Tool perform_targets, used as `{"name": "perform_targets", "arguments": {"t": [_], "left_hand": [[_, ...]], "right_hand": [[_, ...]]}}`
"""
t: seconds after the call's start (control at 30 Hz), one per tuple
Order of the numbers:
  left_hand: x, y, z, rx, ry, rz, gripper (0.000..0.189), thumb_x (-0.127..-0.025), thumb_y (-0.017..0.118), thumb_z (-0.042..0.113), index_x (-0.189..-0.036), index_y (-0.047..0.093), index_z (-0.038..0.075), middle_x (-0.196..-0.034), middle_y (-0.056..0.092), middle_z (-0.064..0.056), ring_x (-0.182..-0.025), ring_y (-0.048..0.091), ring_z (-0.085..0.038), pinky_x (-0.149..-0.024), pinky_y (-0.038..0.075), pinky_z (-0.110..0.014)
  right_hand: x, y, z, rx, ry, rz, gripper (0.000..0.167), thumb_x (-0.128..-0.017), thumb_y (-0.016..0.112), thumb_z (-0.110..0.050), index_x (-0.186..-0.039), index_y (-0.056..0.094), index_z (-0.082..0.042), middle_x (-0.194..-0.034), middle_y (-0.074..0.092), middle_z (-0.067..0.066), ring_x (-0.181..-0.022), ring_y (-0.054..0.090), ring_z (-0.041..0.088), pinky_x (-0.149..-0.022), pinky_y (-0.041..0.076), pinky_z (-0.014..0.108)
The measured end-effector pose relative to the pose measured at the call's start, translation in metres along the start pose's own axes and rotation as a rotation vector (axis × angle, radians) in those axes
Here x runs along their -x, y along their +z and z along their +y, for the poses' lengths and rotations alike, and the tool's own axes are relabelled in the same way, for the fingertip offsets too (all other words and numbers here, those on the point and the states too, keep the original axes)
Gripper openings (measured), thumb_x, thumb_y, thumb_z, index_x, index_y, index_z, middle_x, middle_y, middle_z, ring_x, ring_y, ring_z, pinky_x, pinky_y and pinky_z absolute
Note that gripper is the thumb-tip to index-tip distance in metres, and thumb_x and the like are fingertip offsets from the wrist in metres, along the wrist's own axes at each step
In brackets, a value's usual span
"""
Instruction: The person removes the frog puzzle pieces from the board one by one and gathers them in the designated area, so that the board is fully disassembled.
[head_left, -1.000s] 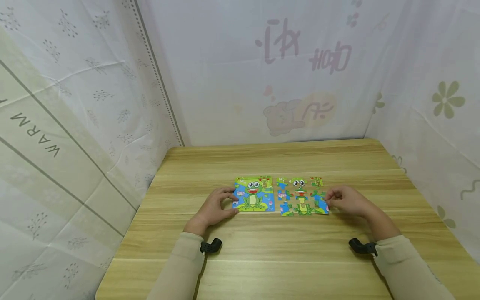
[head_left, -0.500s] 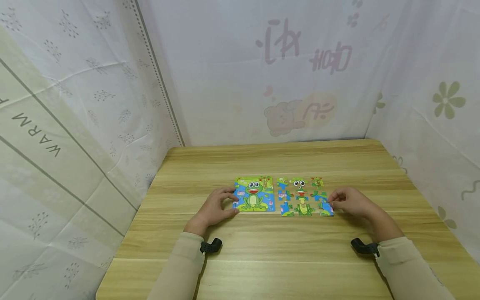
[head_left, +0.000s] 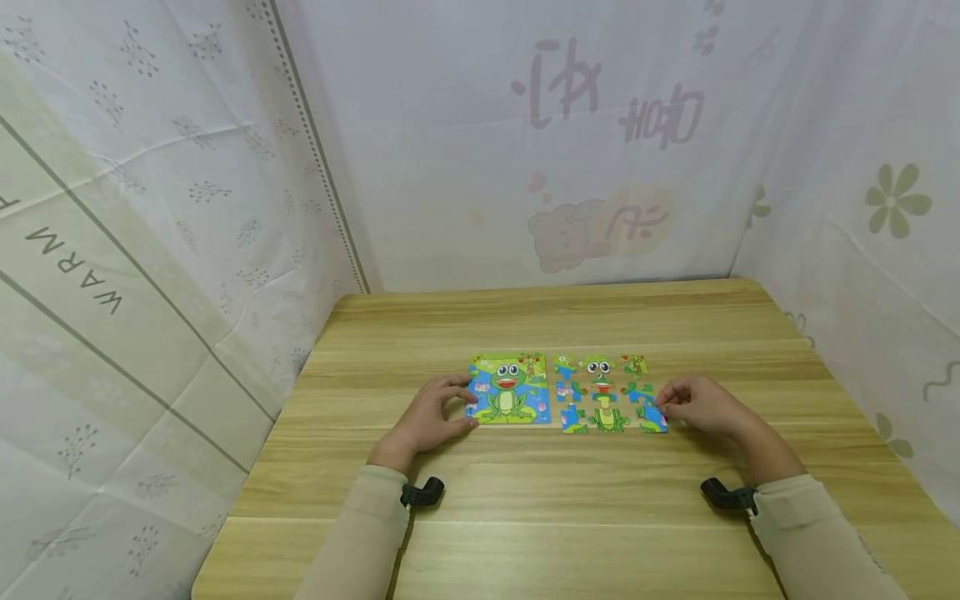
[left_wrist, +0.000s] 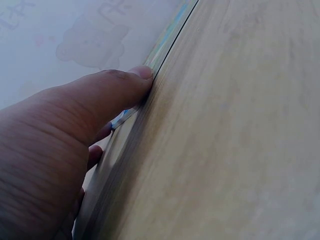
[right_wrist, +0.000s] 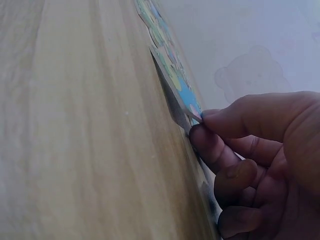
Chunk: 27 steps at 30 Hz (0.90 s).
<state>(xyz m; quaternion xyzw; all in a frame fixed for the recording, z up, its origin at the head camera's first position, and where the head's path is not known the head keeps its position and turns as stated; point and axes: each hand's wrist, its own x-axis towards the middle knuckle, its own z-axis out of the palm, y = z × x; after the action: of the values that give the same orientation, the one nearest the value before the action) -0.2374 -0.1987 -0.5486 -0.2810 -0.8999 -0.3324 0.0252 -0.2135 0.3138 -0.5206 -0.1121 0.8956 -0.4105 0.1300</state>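
Note:
A square frog picture board (head_left: 508,388) lies flat near the table's middle. At its left edge and near corner my left hand (head_left: 431,412) rests, thumb and fingers spread around that corner. In the left wrist view the thumb (left_wrist: 115,90) lies along the board's near edge. Separate frog jigsaw pieces (head_left: 600,387) lie in rows right of the board, with small gaps. My right hand (head_left: 701,404) pinches the blue-and-green corner jigsaw piece (head_left: 651,417) at the near right. In the right wrist view that piece (right_wrist: 180,87) is tilted, its near edge raised off the surface.
The wood-grain table (head_left: 525,517) reaches toward a printed cloth curtain (head_left: 465,167) at the back and sides. Black wrist cameras (head_left: 423,492) sit on both cuffs of the beige sleeves (head_left: 367,533).
My right hand has moved slightly right with the corner piece, widening the gap to the piece beside it. Over the last half second it barely moves. My left hand stays on the board.

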Motion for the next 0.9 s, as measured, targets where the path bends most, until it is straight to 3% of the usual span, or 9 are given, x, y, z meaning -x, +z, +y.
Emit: {"name": "perform_targets", "arguments": {"t": [0.17, 0.43, 0.53, 0.67, 0.9], "left_hand": [[0.0000, -0.0004, 0.0000, 0.002, -0.002, -0.004, 0.031, -0.089, 0.087, 0.033, -0.114, 0.076, 0.019, -0.152, 0.055, -0.005, -0.144, 0.045, -0.032, -0.118, 0.035, -0.060], [-0.0007, -0.0002, -0.0005, -0.005, 0.012, 0.000, 0.031, -0.089, 0.087, 0.032, -0.114, 0.076, 0.019, -0.153, 0.055, -0.006, -0.144, 0.045, -0.033, -0.118, 0.035, -0.061], [-0.0010, -0.0001, -0.0011, 0.002, 0.019, 0.003, 0.030, -0.089, 0.087, 0.033, -0.113, 0.076, 0.020, -0.152, 0.055, -0.006, -0.143, 0.045, -0.033, -0.118, 0.036, -0.061], [0.0005, 0.0001, -0.0019, 0.041, -0.004, -0.011, 0.031, -0.088, 0.088, 0.033, -0.113, 0.076, 0.021, -0.153, 0.055, -0.004, -0.144, 0.044, -0.030, -0.119, 0.035, -0.058], [0.0046, -0.0035, -0.0021, 0.130, -0.067, -0.006, 0.044, -0.092, 0.085, 0.031, -0.129, 0.072, 0.012, -0.154, 0.054, -0.005, -0.146, 0.043, -0.030, -0.123, 0.031, -0.055]], "right_hand": [[-0.0002, 0.0006, -0.0006, 0.012, -0.003, 0.005, 0.006, -0.099, 0.072, -0.009, -0.100, 0.076, -0.005, -0.093, 0.069, 0.005, -0.087, 0.058, 0.021, -0.072, 0.049, 0.030], [-0.0003, 0.0001, 0.0004, 0.009, 0.010, 0.010, 0.007, -0.100, 0.070, -0.009, -0.102, 0.075, -0.005, -0.092, 0.067, 0.005, -0.080, 0.054, 0.021, -0.062, 0.048, 0.029], [0.0001, -0.0004, -0.0005, 0.028, 0.007, 0.016, 0.008, -0.101, 0.070, -0.011, -0.102, 0.075, -0.006, -0.094, 0.068, 0.005, -0.084, 0.055, 0.021, -0.068, 0.049, 0.030], [0.0018, -0.0013, -0.0013, 0.059, 0.009, 0.038, 0.009, -0.101, 0.069, -0.014, -0.103, 0.076, -0.008, -0.098, 0.069, 0.004, -0.091, 0.056, 0.022, -0.076, 0.049, 0.033], [0.0024, -0.0056, 0.0010, 0.090, 0.025, 0.092, 0.012, -0.103, 0.067, -0.017, -0.107, 0.073, -0.007, -0.096, 0.066, 0.006, -0.086, 0.058, 0.022, -0.068, 0.052, 0.032]]}}
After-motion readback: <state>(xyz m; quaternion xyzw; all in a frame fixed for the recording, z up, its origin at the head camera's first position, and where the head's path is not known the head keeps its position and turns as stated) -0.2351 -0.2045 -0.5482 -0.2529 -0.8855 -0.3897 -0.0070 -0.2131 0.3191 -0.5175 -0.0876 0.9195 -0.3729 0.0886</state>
